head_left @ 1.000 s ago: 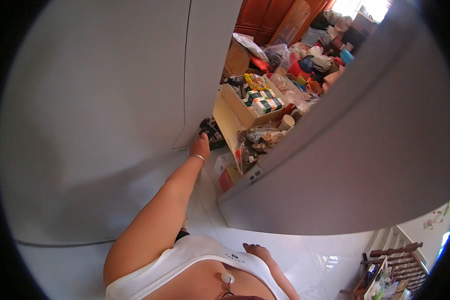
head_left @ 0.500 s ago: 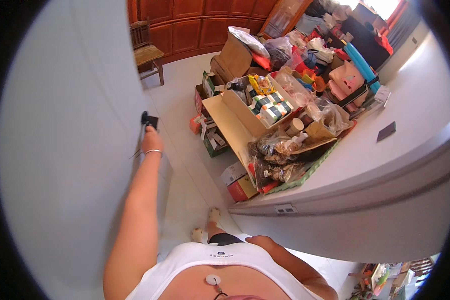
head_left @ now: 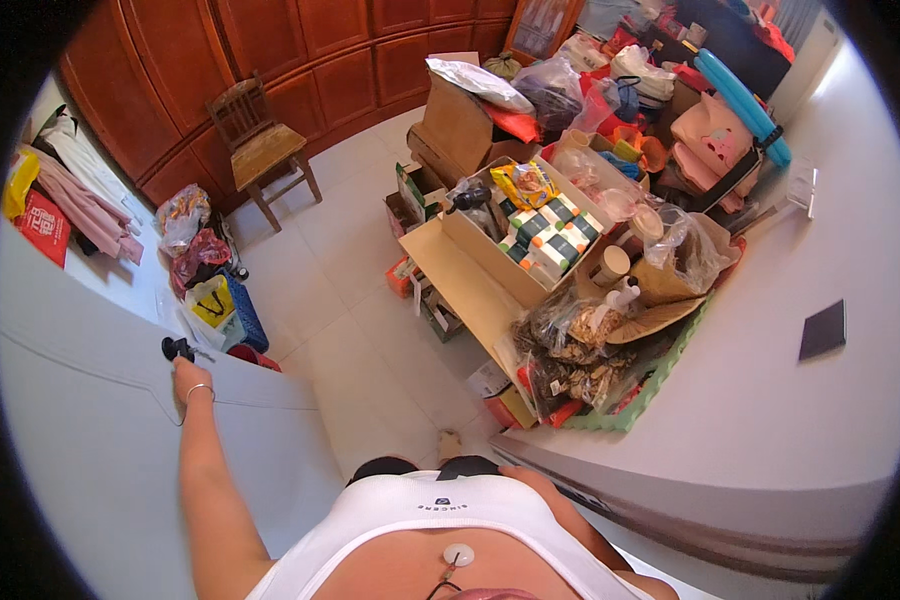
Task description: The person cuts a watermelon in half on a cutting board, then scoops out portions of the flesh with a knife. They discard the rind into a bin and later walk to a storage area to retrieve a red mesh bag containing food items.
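Note:
A pale grey door (head_left: 80, 400) stands on my left, swung inward. My left hand (head_left: 190, 378), with a bracelet at the wrist, is closed round its black door handle (head_left: 177, 348); the arm is stretched out. Something thin and metallic, perhaps keys, juts out beside the handle. At my hip, against the dark shorts (head_left: 465, 467), rests my right hand (head_left: 518, 478). Its fingers are mostly hidden by the white top and the body, so I cannot see whether it holds anything.
Ahead to the right, a table carries an open cardboard box (head_left: 530, 265) of small packs and clear bags of dried goods (head_left: 580, 350). A wooden chair (head_left: 260, 150) stands by brown cabinets (head_left: 340, 50). Bags and a blue basket (head_left: 245, 315) sit beyond the door. A wall (head_left: 760, 400) runs along my right.
The door has swung further to the left, with my left hand still on its handle. My view has moved forward, and the hanging clothes and bags behind the door now show.

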`<state>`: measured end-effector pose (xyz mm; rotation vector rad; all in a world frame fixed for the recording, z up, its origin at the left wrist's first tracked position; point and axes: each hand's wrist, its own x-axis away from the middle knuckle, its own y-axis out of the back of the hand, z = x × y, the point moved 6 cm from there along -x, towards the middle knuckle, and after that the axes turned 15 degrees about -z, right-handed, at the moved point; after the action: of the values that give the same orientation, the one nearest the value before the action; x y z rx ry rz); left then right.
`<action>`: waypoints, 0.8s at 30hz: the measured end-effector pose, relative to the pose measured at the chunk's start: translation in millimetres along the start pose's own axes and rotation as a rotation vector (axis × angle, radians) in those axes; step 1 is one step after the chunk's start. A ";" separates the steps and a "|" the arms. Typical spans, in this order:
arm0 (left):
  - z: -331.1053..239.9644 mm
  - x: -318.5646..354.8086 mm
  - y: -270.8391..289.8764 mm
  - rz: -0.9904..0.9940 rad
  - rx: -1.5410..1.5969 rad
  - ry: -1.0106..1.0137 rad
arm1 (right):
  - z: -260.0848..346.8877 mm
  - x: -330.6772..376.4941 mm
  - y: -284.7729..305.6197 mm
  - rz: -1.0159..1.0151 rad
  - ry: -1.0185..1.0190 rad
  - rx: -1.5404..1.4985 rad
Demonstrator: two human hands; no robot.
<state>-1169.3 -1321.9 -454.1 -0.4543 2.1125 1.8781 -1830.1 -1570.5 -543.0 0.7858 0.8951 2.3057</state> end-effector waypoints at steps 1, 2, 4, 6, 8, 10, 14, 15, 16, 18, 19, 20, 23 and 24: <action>8.9 0.8 -9.0 0.036 -0.023 0.032 | -5.2 -4.6 0.0 0.045 -0.075 0.059; 21.5 -10.7 -8.0 0.036 -0.035 0.037 | 4.0 -13.3 3.1 0.048 -0.075 0.087; 51.7 -36.9 -9.5 0.033 -0.052 0.041 | 26.0 -34.4 9.4 0.046 -0.076 0.138; 58.8 -47.0 -11.4 0.047 -0.092 0.041 | 38.2 -62.5 6.2 0.088 -0.106 0.196; 71.1 -58.3 -19.4 0.069 -0.071 0.042 | 55.7 -90.5 2.3 0.067 -0.098 0.247; 97.5 -79.4 -30.3 0.027 -0.071 -0.022 | 84.6 -122.9 -8.1 -0.020 -0.042 0.263; 114.4 -89.5 -39.4 0.045 -0.089 -0.010 | 162.1 -190.9 -11.7 0.086 -0.010 0.317; 117.1 -94.5 -39.2 0.038 -0.086 -0.017 | 175.8 -209.1 -16.8 0.086 0.063 0.330; 118.9 -98.6 -38.2 0.032 -0.085 -0.024 | 188.5 -226.9 -21.6 0.087 0.136 0.344; 116.1 -102.7 -28.3 0.062 -0.098 0.024 | 230.8 -255.3 -13.2 0.028 0.172 0.305; 118.1 -108.8 -28.0 0.075 -0.104 0.049 | 248.4 -269.6 -11.4 0.024 0.185 0.283; 124.5 -112.8 -33.8 0.070 -0.097 0.042 | 262.5 -282.5 -8.4 0.016 0.196 0.265; 151.9 -123.2 -47.6 0.041 -0.106 0.021 | 291.2 -327.2 -21.1 0.186 0.188 0.400; 157.9 -123.8 -50.3 0.040 -0.117 0.022 | 299.1 -338.8 -23.2 0.258 0.183 0.449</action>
<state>-1035.9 -1164.4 -467.7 -0.4632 2.0480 2.0359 -1389.2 -1655.0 -485.8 0.9261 1.5066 2.4595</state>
